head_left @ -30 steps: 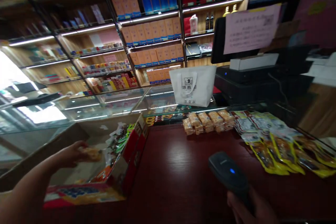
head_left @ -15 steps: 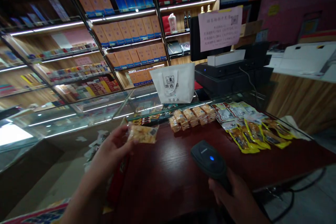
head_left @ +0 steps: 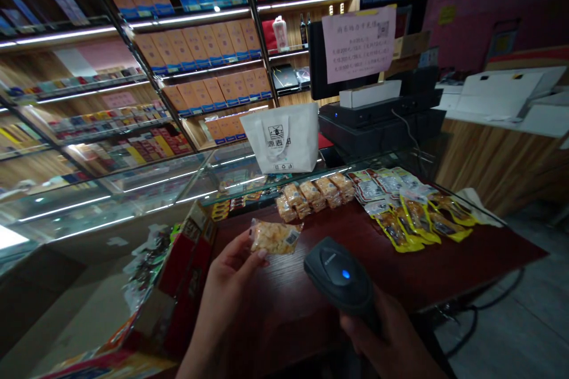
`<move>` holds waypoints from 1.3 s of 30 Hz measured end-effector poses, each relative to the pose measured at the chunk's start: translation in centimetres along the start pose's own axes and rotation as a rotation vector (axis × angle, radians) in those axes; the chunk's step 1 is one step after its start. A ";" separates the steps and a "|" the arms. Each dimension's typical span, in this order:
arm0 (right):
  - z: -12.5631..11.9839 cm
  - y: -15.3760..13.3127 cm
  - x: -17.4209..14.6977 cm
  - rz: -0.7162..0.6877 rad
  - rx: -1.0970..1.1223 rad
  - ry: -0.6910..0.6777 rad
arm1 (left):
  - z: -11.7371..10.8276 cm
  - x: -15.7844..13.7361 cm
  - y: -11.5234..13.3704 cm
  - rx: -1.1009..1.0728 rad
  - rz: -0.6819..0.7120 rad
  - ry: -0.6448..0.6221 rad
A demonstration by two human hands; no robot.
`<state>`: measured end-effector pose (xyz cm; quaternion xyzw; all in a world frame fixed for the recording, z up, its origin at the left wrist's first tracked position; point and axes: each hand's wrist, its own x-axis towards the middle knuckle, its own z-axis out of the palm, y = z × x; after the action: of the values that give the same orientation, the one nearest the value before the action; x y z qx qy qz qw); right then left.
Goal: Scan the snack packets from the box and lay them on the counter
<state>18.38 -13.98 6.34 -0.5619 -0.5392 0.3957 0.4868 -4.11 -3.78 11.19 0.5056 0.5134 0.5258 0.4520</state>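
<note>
The fingers of the left hand (head_left: pixel 237 263) pinch a snack packet (head_left: pixel 275 238) above the left half of the worktop (head_left: pixel 280 302); those of the right hand (head_left: pixel 384 328) wrap a scanner (head_left: pixel 340 275) near it. Dark-red surface shows from scanner to right corner. A box (head_left: pixel 184 260) covers the left edge, wrapped snacks (head_left: pixel 313 195) the far edge; lit shelves (head_left: pixel 204 16) behind.

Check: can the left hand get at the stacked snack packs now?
Likely yes: no obstacle shows between the left hand and the stacked snack packs, though the wrapped snack it holds would limit grasping.
</note>
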 end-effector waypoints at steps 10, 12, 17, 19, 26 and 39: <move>0.5 -0.1 0.2 0.067 0.019 -0.028 | -0.5 0.2 -0.8 0.047 0.018 0.002; 0.6 0.0 0.3 0.072 0.022 -0.033 | -0.6 0.2 -1.0 0.041 0.013 0.002; 0.8 1.0 0.4 0.083 0.004 -0.066 | -0.9 0.5 -1.5 0.042 -0.005 0.029; 0.7 1.3 0.3 0.085 -0.009 -0.059 | -1.1 0.6 -1.7 0.048 -0.002 0.027; 0.6 -0.3 0.5 0.029 -0.033 -0.060 | -0.7 1.0 -1.6 0.053 0.000 0.015; 0.3 2.2 1.5 0.067 -0.088 -0.006 | -2.3 9.1 -3.9 -0.089 -0.029 -0.110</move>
<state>18.69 -12.35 4.29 -0.5994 -0.5383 0.3893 0.4465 -7.30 5.37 7.97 0.5056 0.4712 0.5128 0.5093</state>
